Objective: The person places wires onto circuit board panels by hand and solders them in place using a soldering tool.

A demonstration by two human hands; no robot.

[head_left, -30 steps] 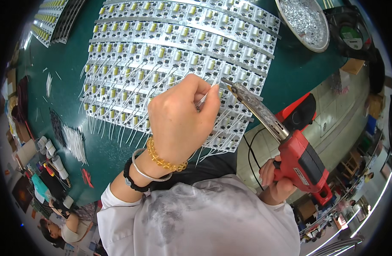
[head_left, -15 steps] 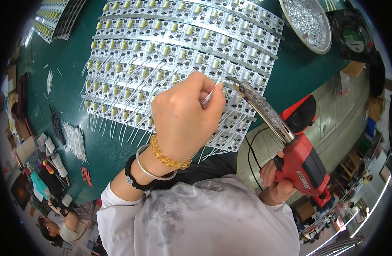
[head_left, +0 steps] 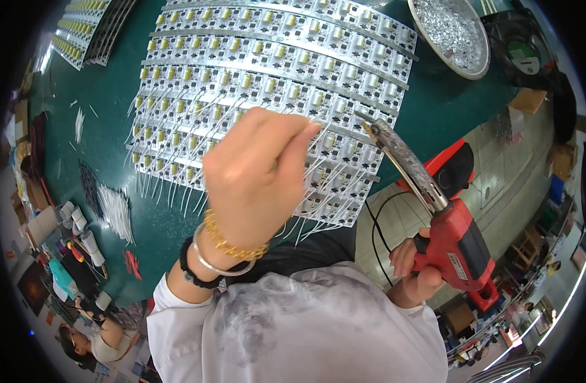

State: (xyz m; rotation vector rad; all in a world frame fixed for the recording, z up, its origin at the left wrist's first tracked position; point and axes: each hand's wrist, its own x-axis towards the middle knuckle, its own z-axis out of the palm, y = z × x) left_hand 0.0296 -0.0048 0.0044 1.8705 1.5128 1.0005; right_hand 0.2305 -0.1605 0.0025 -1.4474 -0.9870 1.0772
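Observation:
A large panel of white circuit boards (head_left: 286,54) lies on the green table, with rows of yellow-and-silver cylindrical parts and dark chips. Thin white wires (head_left: 168,137) stick out from its lower rows toward me. My left hand (head_left: 258,153) is over the panel's middle, thumb and forefinger pinched on a white wire that is mostly hidden by the fingers. In my right hand (head_left: 415,271) is a red and black soldering gun (head_left: 459,252), gripped by its handle. Its metal barrel points up and left, the tip just above the panel's right side.
A bowl of silvery scraps (head_left: 449,38) stands at the far right by a black fan-like device (head_left: 523,54). Loose white wires (head_left: 116,214), black wires (head_left: 90,188) and red wires (head_left: 132,263) lie on the left. More boards (head_left: 82,29) are far left. Another person (head_left: 105,338) sits lower left.
My left hand has moved left and a little nearer to me, turning so its palm is hidden. The soldering gun's tip has shifted slightly right. The view has shifted a little.

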